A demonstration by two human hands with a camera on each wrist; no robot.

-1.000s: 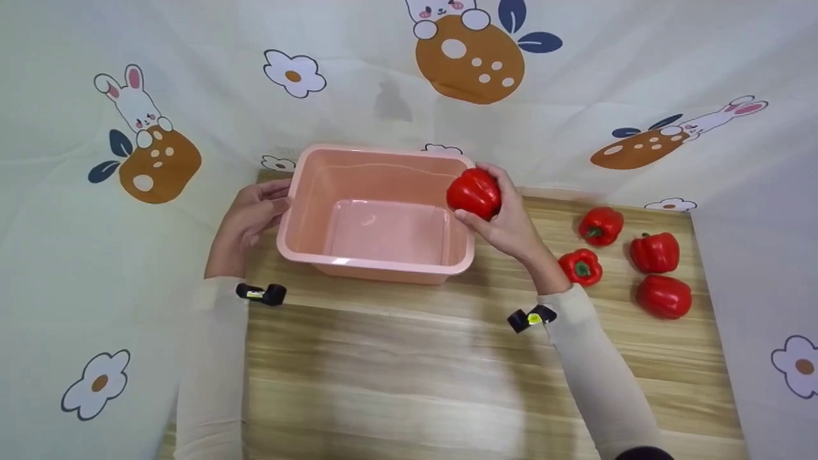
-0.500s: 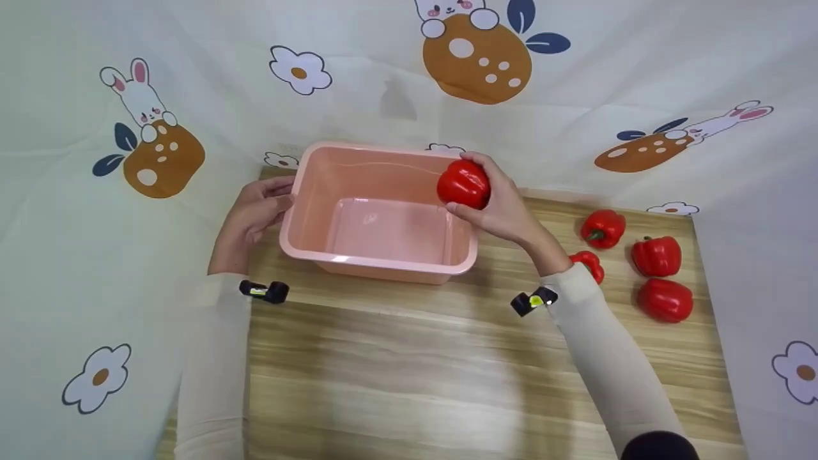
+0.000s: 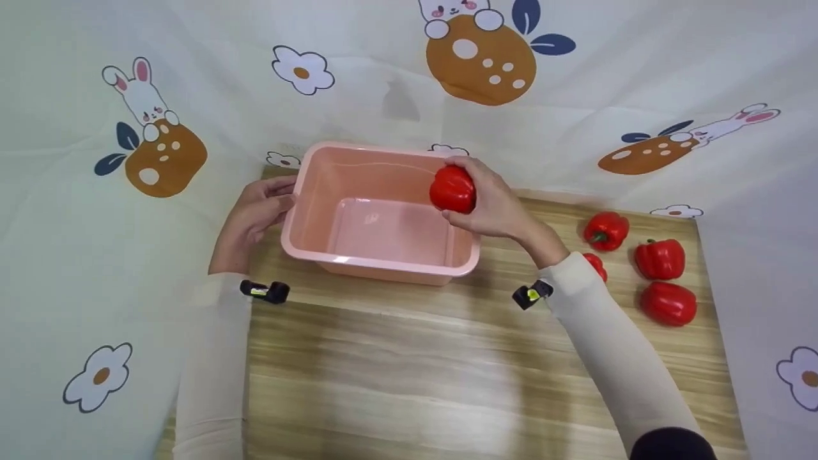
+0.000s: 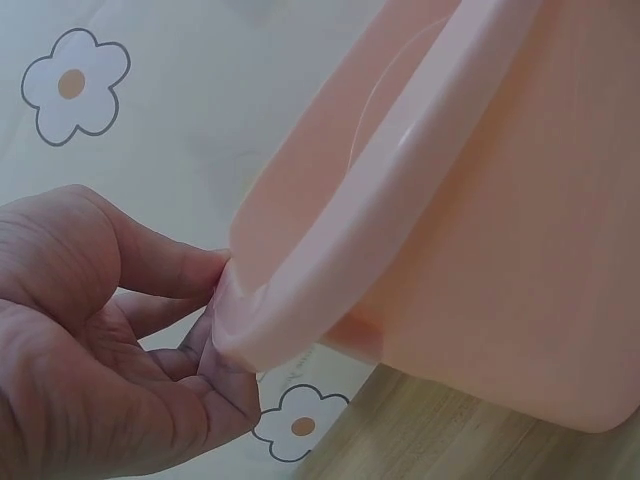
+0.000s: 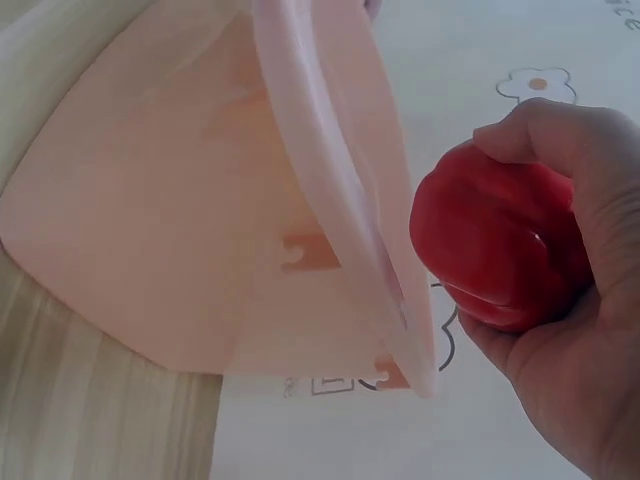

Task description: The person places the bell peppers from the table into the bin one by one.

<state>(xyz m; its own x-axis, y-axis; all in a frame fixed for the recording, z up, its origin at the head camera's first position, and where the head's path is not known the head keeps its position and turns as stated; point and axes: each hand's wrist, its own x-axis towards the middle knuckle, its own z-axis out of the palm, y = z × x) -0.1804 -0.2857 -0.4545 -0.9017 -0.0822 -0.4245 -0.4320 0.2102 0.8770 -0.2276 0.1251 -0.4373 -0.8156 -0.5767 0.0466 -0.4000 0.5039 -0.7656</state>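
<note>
My right hand [image 3: 491,203] grips a red bell pepper [image 3: 452,190], held over the right end of a pink plastic basin [image 3: 377,260]. The right wrist view shows fingers and thumb curled round the pepper [image 5: 497,240], above the rim. At the basin's left end, my left hand [image 3: 255,211] pinches the rim; in the left wrist view the thumb and fingers meet at the rim's corner [image 4: 265,325]. No pepper shows inside the basin, whose floor is visible.
Several more red peppers lie at the table's right: one with its stem showing [image 3: 606,231], two by the right edge, and one partly hidden by the right sleeve [image 3: 595,265]. Printed cloth [image 3: 358,102] stands as walls behind and at both sides of the wooden table [image 3: 409,358].
My right hand has carried the pepper leftward, farther over the basin. The right sleeve now covers more of the nearest loose pepper. My left hand keeps its pinch on the rim.
</note>
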